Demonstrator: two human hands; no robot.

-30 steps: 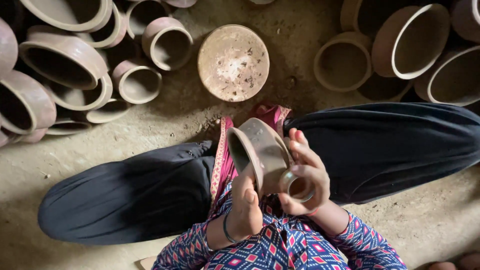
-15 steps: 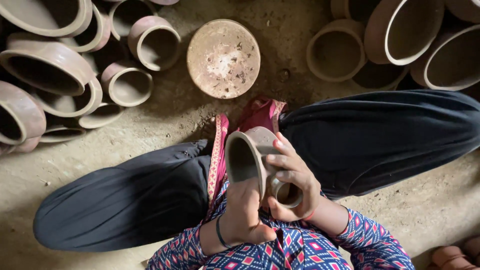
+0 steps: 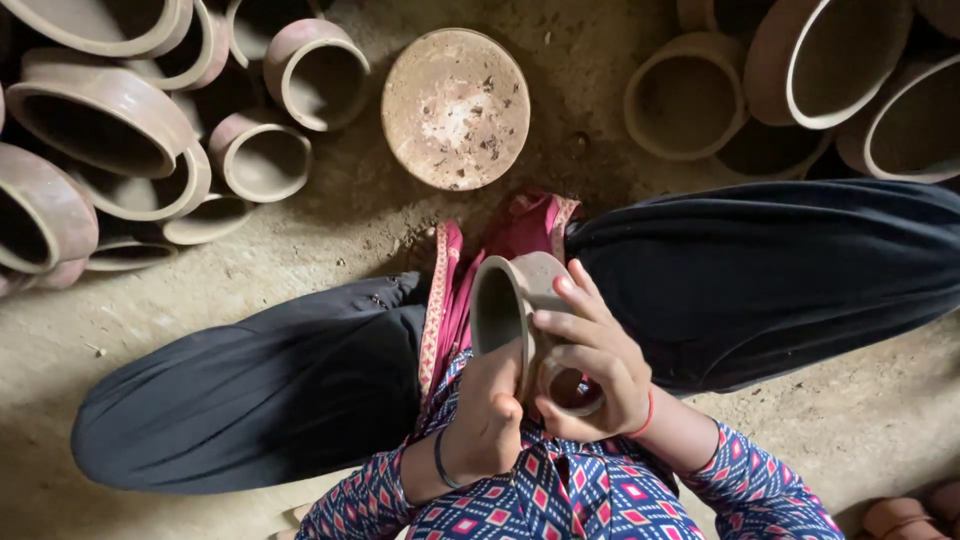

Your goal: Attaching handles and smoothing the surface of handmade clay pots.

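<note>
We hold a small unfired clay pot (image 3: 520,300) in our lap, over the dark trousers. Since a moment ago it has turned, so its open mouth now faces left and its base sits in our right hand (image 3: 590,365), fingers wrapped around it. Our left hand (image 3: 490,415) is closed on the rim's near edge. It seems we are rotating it for shaping. A shallow clay dish (image 3: 455,108) lies on the floor ahead, amid stacked pots (image 3: 100,120).

floor: bare packed earth (image 3: 880,420) | light: dim, soft | edges: stacked clay pots (image 3: 100,110)
</note>
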